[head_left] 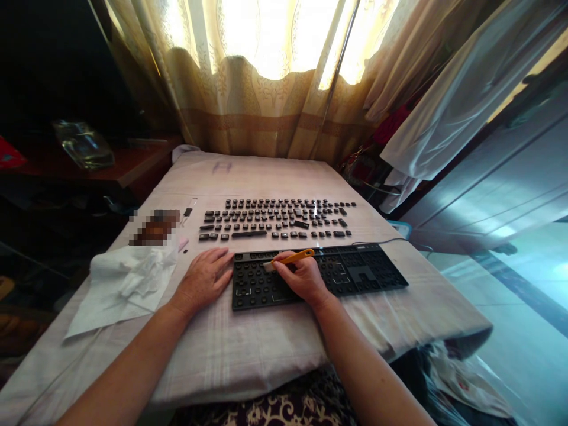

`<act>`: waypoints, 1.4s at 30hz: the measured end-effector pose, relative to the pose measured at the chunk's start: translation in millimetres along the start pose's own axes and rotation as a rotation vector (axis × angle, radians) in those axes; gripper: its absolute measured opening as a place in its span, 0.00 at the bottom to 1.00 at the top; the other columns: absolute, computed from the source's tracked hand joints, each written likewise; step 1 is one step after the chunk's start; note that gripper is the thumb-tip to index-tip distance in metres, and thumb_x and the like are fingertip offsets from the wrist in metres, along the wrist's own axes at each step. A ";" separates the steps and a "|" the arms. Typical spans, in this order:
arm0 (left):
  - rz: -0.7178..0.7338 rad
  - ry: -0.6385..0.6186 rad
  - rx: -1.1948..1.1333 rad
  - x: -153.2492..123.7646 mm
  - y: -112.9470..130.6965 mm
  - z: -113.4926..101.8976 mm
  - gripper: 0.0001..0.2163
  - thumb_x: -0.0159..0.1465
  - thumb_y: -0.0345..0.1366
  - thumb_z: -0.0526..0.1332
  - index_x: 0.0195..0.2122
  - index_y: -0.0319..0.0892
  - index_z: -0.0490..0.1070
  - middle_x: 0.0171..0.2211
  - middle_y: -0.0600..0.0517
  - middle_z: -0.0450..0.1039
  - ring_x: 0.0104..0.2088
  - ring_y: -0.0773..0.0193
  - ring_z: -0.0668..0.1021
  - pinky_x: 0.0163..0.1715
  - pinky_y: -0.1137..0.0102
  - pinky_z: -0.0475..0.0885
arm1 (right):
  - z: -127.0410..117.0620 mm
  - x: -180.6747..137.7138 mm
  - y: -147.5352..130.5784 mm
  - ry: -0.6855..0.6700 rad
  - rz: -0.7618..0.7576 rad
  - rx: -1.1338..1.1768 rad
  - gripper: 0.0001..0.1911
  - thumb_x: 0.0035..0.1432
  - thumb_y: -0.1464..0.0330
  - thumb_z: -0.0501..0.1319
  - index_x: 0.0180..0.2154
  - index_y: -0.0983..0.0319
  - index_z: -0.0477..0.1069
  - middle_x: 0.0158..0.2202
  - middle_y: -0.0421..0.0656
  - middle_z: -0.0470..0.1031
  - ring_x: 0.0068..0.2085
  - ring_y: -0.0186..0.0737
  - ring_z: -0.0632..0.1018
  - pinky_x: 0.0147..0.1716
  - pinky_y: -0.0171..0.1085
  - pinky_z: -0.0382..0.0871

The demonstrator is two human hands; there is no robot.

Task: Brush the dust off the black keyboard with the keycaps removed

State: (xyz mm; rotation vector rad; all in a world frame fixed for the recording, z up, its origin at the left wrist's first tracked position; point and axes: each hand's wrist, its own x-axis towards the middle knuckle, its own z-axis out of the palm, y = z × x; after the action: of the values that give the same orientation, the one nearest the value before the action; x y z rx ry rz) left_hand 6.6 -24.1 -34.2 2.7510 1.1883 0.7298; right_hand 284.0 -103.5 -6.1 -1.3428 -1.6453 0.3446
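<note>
R hand (302, 275) gripped a yellow-handled brush (296, 257), fingers closed round it, bristles (268, 266) over the stripped kbd (364, 277) on the tbl (195, 361). L hand (203, 276) rested by kbd's L end, fingers slightly spread, holding nothing; loose keycaps (249, 234) sat in rows behind.

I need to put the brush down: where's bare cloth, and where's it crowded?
Bare tablecloth runs from the keycaps back toward the curtain, and from the keyboard to the near edge. It's crowded on the left, where white paper lies beside the left hand, and tight between keycaps and keyboard.
</note>
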 end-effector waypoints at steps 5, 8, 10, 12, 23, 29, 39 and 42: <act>-0.005 -0.008 -0.002 -0.3 0.6 -0.3 0.20 0.69 0.45 0.54 0.57 0.44 0.75 0.58 0.42 0.76 0.59 0.48 0.75 0.62 0.49 0.70 | -0.8 -0.8 1.5 -0.045 -0.004 -0.022 0.05 0.60 0.68 0.65 0.34 0.57 0.81 0.33 0.42 0.86 0.33 0.43 0.86 0.37 0.37 0.79; -0.017 -0.007 -0.012 -0.4 0.6 -0.1 0.20 0.69 0.45 0.54 0.57 0.45 0.75 0.58 0.43 0.75 0.59 0.48 0.75 0.62 0.49 0.69 | -2.0 -1.0 -0.6 -0.071 -0.007 0.011 0.05 0.60 0.67 0.65 0.35 0.58 0.81 0.33 0.42 0.86 0.33 0.43 0.85 0.38 0.37 0.79; -0.017 -0.011 -0.014 -0.3 0.6 -0.3 0.20 0.69 0.45 0.54 0.57 0.45 0.75 0.58 0.43 0.75 0.60 0.48 0.74 0.62 0.48 0.69 | -2.6 -0.7 -2.3 -0.084 0.000 0.049 0.05 0.60 0.67 0.65 0.35 0.58 0.82 0.32 0.42 0.86 0.32 0.42 0.85 0.37 0.36 0.79; -0.013 -0.013 -0.009 -0.2 0.6 -0.6 0.20 0.69 0.45 0.54 0.57 0.44 0.75 0.58 0.42 0.75 0.59 0.48 0.75 0.62 0.48 0.69 | -2.6 -0.2 -2.9 -0.080 0.012 0.092 0.06 0.60 0.66 0.65 0.35 0.58 0.82 0.32 0.42 0.86 0.31 0.42 0.85 0.36 0.36 0.79; -0.013 -0.013 -0.012 0.5 1.4 -1.1 0.20 0.69 0.44 0.54 0.57 0.44 0.75 0.58 0.42 0.75 0.59 0.48 0.75 0.62 0.49 0.69 | -0.3 0.1 0.6 0.041 0.057 0.020 0.07 0.60 0.65 0.64 0.33 0.59 0.81 0.32 0.43 0.85 0.32 0.44 0.85 0.36 0.37 0.78; -0.022 -0.021 -0.025 0.3 1.7 -1.7 0.20 0.68 0.44 0.55 0.58 0.46 0.74 0.58 0.43 0.75 0.59 0.48 0.75 0.62 0.48 0.69 | -1.2 -0.4 -1.6 -0.028 0.028 -0.042 0.06 0.60 0.67 0.64 0.33 0.57 0.81 0.32 0.41 0.86 0.33 0.44 0.85 0.38 0.38 0.79; -0.023 -0.020 -0.023 -0.3 1.4 -0.9 0.20 0.69 0.45 0.54 0.57 0.44 0.75 0.58 0.42 0.75 0.59 0.48 0.75 0.62 0.48 0.69 | 0.1 0.6 -2.0 -0.019 0.075 0.194 0.10 0.60 0.62 0.65 0.34 0.60 0.81 0.31 0.43 0.85 0.31 0.42 0.84 0.34 0.37 0.80; -0.025 -0.021 -0.024 -0.6 1.2 -1.1 0.20 0.69 0.45 0.54 0.57 0.44 0.75 0.58 0.42 0.75 0.59 0.48 0.75 0.62 0.48 0.69 | 1.5 0.9 -0.2 0.029 0.104 0.229 0.11 0.59 0.60 0.65 0.34 0.61 0.81 0.31 0.44 0.85 0.31 0.43 0.84 0.34 0.37 0.80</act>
State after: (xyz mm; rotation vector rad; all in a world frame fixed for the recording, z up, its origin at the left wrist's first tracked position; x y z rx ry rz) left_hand 6.6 -25.5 -33.2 2.7126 1.1988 0.7063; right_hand 282.8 -102.3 -6.2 -1.2561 -1.4668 0.5556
